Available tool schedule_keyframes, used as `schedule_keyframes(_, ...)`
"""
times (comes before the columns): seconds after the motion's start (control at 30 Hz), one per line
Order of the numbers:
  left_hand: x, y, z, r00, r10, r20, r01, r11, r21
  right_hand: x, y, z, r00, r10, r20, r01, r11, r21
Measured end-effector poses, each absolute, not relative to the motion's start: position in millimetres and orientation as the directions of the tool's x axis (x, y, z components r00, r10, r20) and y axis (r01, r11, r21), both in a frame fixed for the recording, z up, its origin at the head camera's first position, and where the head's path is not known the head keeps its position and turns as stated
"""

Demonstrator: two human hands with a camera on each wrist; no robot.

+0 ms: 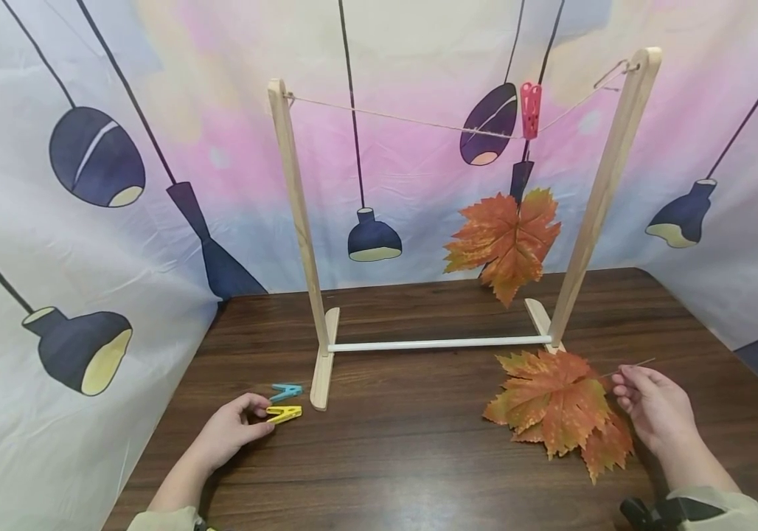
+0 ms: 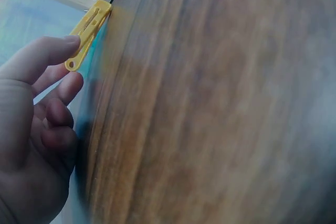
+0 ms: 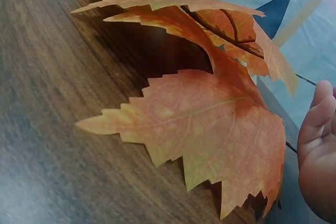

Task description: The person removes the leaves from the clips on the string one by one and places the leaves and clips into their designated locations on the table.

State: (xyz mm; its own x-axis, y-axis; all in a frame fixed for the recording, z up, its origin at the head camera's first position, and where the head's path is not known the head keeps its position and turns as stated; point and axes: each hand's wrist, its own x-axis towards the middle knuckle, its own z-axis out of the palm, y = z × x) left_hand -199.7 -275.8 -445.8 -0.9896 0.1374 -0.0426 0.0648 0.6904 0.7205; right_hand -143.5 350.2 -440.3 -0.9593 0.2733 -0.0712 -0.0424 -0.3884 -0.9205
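My left hand (image 1: 236, 428) pinches a yellow clothespin (image 1: 284, 414) between thumb and fingers, low over the table. Just beyond it lies a blue clothespin (image 1: 286, 391). In the left wrist view the thumb presses on one arm of the yellow clothespin (image 2: 88, 36). At the right, my right hand (image 1: 658, 405) pinches the thin stem of an orange artificial maple leaf (image 1: 554, 398). A second leaf (image 1: 607, 446) lies partly hidden under it; the right wrist view shows this lower leaf (image 3: 199, 129) close up, with the fingers (image 3: 320, 114) at the stem.
A wooden stand (image 1: 302, 221) with a white crossbar (image 1: 439, 344) stands at the table's middle. A string (image 1: 405, 118) sags between its posts. A red clothespin (image 1: 531, 110) sits on the string, with an orange leaf (image 1: 508, 240) hanging below. Printed cloth surrounds the table (image 1: 412, 457).
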Motion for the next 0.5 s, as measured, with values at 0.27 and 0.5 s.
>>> schedule_keyframes(0.27, -200.8, -276.5, -449.0, -0.991, 0.129, -0.044, 0.058, 0.69, 0.721, -144.2, 351.0, -443.2, -0.948, 0.295, -0.118, 0.006, -0.353, -0.936)
schedule_keyframes(0.5, -200.5, -275.5, -448.4, -0.991, 0.129, -0.045, 0.055, 0.678, 0.733, -145.2, 352.7, -446.8, -0.937, 0.309, -0.161, 0.044, -0.355, -0.934)
